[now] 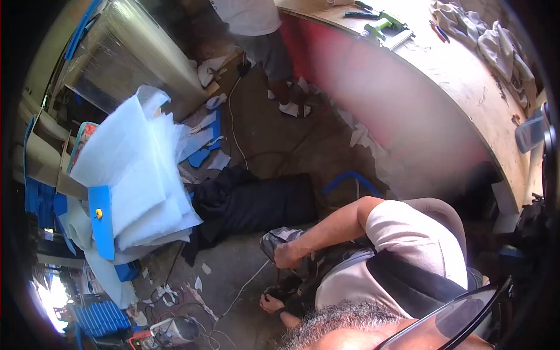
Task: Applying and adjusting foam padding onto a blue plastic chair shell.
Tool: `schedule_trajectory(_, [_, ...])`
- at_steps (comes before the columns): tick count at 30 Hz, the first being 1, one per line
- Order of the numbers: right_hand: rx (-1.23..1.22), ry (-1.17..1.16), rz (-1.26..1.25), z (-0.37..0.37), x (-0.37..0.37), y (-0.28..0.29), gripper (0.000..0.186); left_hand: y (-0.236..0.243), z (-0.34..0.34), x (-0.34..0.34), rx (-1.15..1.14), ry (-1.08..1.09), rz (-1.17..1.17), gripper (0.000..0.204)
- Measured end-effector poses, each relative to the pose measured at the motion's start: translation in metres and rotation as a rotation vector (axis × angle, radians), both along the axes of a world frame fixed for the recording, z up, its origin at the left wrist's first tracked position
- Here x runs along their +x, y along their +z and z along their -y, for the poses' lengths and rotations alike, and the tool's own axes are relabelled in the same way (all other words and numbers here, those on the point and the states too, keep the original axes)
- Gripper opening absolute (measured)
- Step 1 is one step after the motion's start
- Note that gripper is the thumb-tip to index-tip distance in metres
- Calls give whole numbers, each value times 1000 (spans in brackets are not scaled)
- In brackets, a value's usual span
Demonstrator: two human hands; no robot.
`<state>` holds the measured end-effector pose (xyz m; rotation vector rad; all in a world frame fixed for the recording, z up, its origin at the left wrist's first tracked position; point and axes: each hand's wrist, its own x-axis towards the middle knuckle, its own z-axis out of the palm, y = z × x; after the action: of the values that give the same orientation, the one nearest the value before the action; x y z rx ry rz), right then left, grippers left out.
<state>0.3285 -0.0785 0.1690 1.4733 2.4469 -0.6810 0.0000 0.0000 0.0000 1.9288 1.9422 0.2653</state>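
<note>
Wearer's hands: out of view; grip cannot be told. The dark cloth [262,201] lies partly bunched on the floor [233,256], near centre. Progress is indeterminate: no finished piece can be identified; padding [137,175] sits loosely piled at left. A co-worker's upper hand [286,255] is at a grey item [279,238], possibly a shoe, grip unclear; the lower hand [270,304] is partly curled, contents unclear. No brand, label or writing is legible.

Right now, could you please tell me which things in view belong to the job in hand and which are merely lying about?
Likely the job's, judging by nearness:
grey-and-black item at one hand, kind unclear
pale cord running toward it

Apparently lying about:
white padding sheets
green tool on the tabletop
crumpled cloth
blue curved strip
</note>
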Motion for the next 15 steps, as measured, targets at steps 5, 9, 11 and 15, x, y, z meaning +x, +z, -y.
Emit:
schedule_trajectory(5, [-103, -50, -69, -5, 3, -3, 33, 1, -1, 5, 3, 46, 37, 33])
schedule_trajectory(9, [-58, -56, -26, -3, 1, -3, 35, 1, 0, 4, 36, -6, 41, 34])
schedule_trajectory(11, [-68, -27, -13, -4, 1, -4, 36, -2, -1, 2, 33, -43, 40, 34])
schedule_trajectory(15, [-50, -48, -82, -3, 2, -9, 34, -12, 0, -5, 118, -75, 137, 33])
